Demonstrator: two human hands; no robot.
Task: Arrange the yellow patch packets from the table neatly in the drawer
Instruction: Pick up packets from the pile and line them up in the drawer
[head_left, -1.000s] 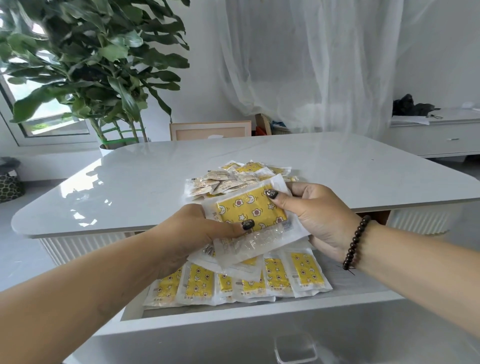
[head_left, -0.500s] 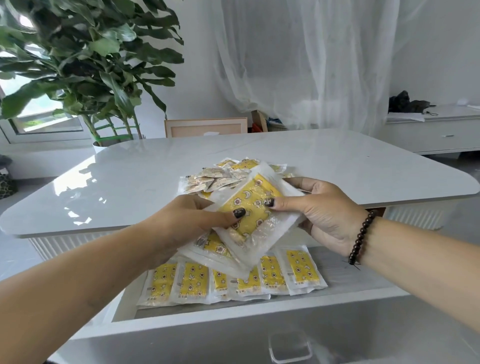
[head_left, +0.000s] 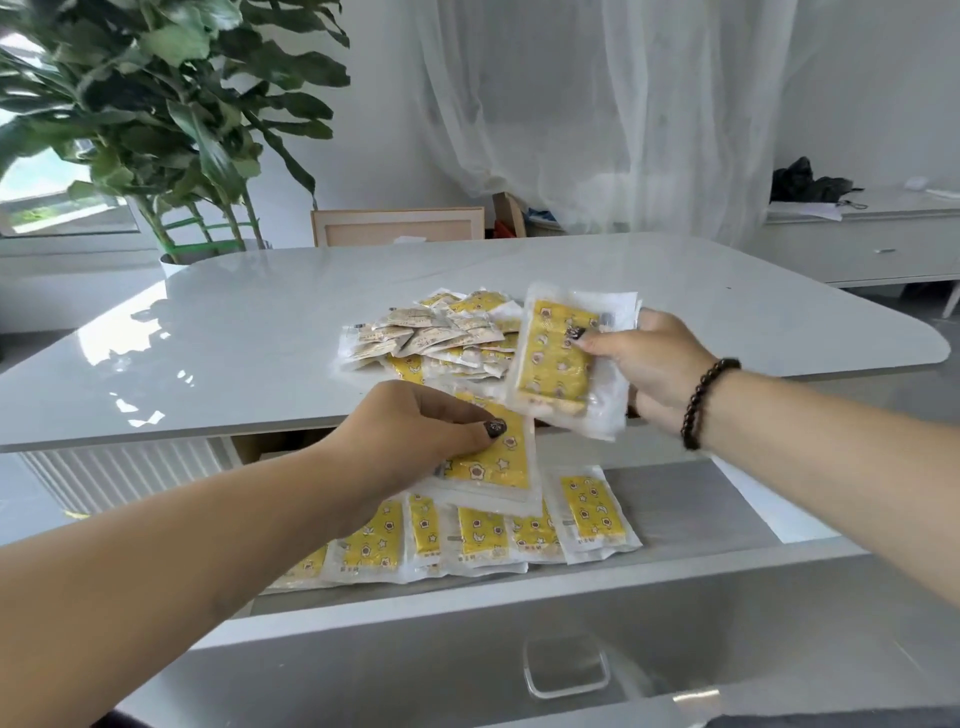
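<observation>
The left hand (head_left: 415, 421) pinches one yellow patch packet (head_left: 493, 457) between thumb and fingers, above the open drawer (head_left: 717, 499) just below the table's near edge. The right hand (head_left: 649, 358) grips a small stack of packets (head_left: 566, 358), thumb pressed on top, fingers beneath, over that same edge. A row of packets (head_left: 483, 535) lies overlapping along the drawer's front left. A loose pile of packets (head_left: 436, 332) rests on the table (head_left: 260, 322) near the middle of its near edge.
</observation>
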